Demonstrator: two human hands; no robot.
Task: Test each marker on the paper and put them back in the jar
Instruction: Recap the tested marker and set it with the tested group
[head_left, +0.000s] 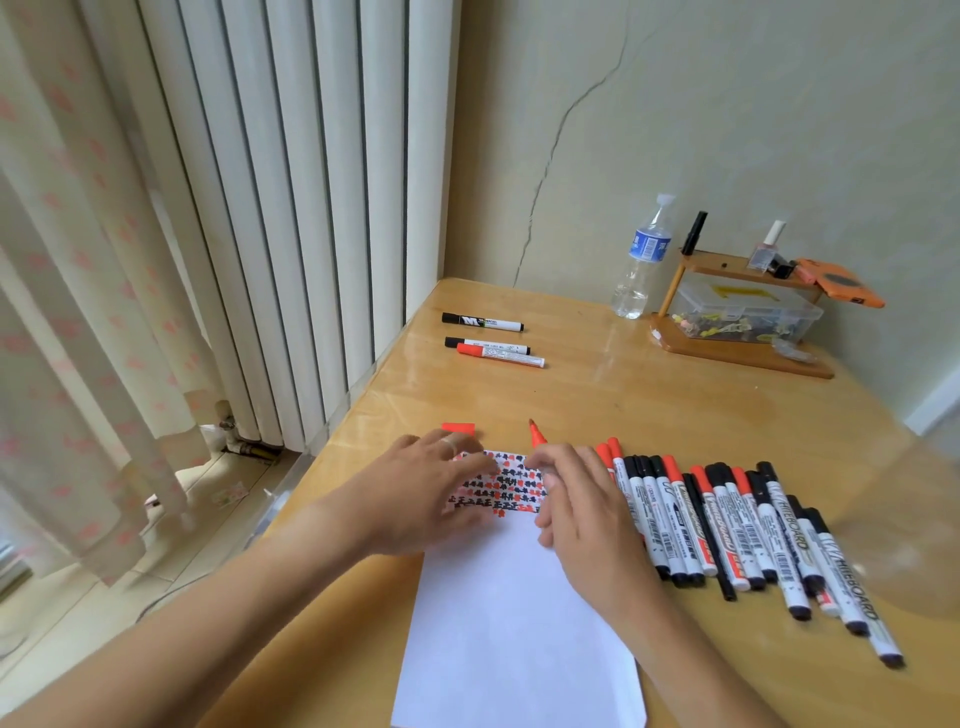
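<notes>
Beneath the left hand (441, 483), spread flat to steady the paper (519, 623), the right hand (576, 499) grips an uncapped red marker (536, 436) for testing.

A wooden desk (649, 400) is carrying a paper sheet (511, 623) and a row of markers (727, 530). Three more markers (491, 340), a water bottle (641, 260) and a small shelf (737, 338) are sitting farther back.

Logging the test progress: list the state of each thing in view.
Red marker: uncapped, held in right hand.
Red cap: off, lying on table.
Paper: top marked red and black, pressed by left hand.
Marker row: capped, lying beside paper.
Water bottle: capped, upright.
</notes>
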